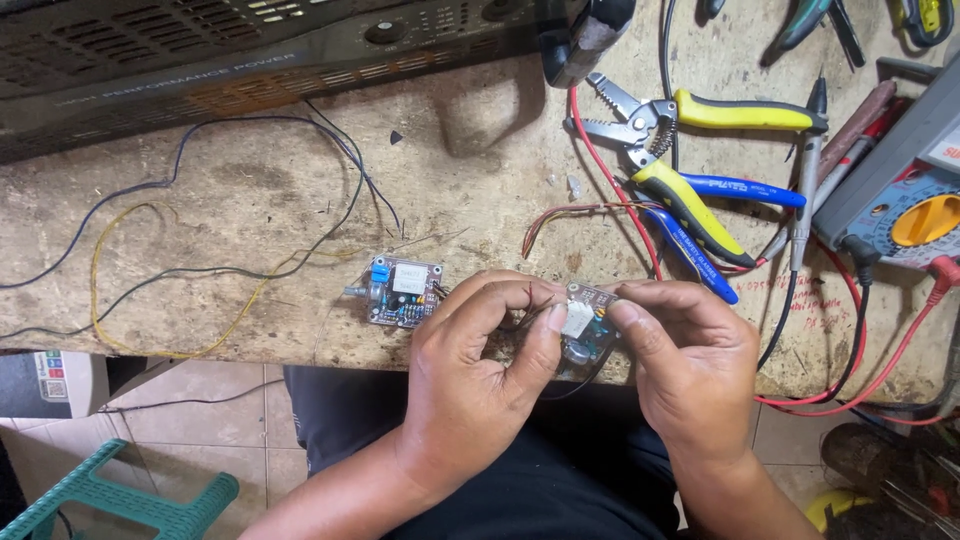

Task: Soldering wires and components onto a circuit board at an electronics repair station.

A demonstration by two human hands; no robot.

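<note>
My left hand [480, 365] and my right hand [690, 360] together hold a small circuit board [585, 318] with a white part and a round capacitor, just over the workbench's front edge. Thumbs and fingertips pinch it from both sides. Thin wires trail from under the board. A second small circuit board [403, 291] with a blue part and a white block lies flat on the bench, just left of my left hand, not touched.
Yellow-handled wire strippers [690, 150] and blue-handled pliers [720, 225] lie behind my right hand. A grey multimeter [900, 200] with red and black leads sits at right. A black amplifier case [250, 50] fills the back left. Loose wires [150, 260] cross the worn bench. A green stool [120, 500] stands below.
</note>
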